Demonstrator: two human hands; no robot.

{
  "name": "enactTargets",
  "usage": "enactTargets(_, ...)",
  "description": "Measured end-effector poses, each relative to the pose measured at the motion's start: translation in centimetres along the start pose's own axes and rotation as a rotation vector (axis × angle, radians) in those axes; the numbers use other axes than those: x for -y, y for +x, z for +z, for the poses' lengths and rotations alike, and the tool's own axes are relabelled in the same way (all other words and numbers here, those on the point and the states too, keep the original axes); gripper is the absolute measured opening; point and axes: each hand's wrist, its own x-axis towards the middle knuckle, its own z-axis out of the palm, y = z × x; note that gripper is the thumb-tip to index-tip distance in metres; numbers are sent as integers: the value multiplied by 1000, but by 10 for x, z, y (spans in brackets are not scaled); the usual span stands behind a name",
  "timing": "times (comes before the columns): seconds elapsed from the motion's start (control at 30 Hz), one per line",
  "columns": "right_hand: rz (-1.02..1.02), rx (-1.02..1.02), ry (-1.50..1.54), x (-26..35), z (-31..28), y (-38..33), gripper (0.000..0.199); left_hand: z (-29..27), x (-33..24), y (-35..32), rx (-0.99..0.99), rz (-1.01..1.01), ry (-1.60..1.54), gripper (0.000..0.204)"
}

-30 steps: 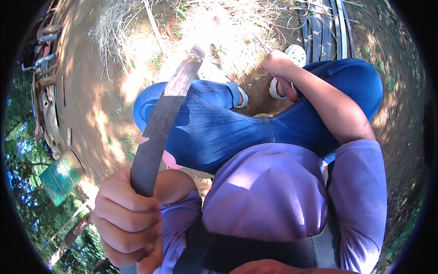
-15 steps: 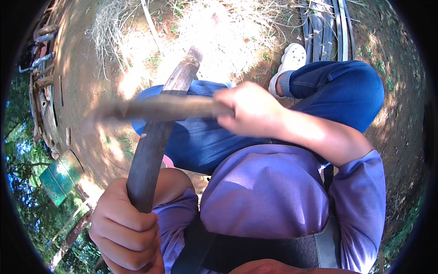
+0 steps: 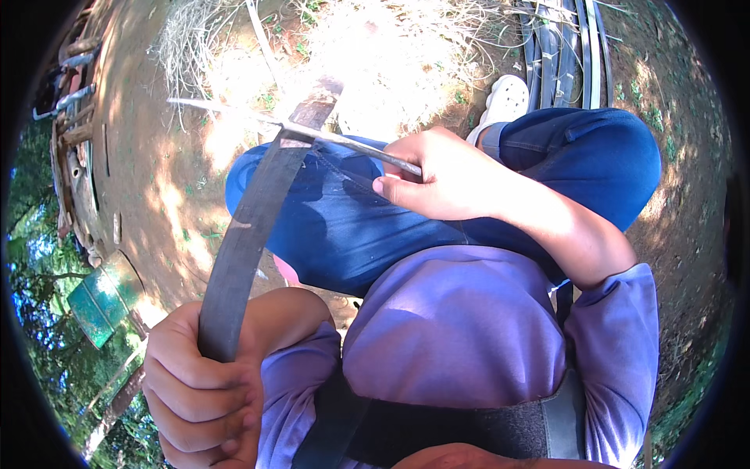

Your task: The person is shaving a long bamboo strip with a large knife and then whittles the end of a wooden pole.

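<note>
My left hand point(image 3: 207, 387) is closed in a fist round the near end of a broad, dark wooden strip point(image 3: 250, 227). The strip slants up and away over my left leg, and its far end is paler and scraped. In my right hand point(image 3: 445, 176) is a long, thin-bladed knife point(image 3: 355, 146), seen nearly edge-on, its handle mostly hidden by my fingers. The blade lies across the strip near its far end, beside a pale cut patch, and its tip points out to the left.
Pale fibrous shavings point(image 3: 187, 55) lie on the sunlit earth ahead. Long dark strips point(image 3: 555, 55) are piled at the upper right, near my white shoe point(image 3: 506, 102). Logs point(image 3: 76, 133) and a green panel point(image 3: 101, 301) stand along the left. My jeans-clad legs point(image 3: 344, 219) are folded beneath the work.
The knife has moved away from me along the strip toward its far end and turned from broadside to edge-on. My left hand and the strip's near end have shifted slightly left.
</note>
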Motion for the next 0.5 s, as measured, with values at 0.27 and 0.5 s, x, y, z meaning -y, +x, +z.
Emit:
enactTargets(0.27, -56, 392, 1306, -49, -30, 12, 109, -4, -1, 0, -24, -6, 20, 36)
enactTargets(0.5, -309, 371, 1214, -25, -51, -7, 124, -6, -1, -3, 1, 11, -9, 35)
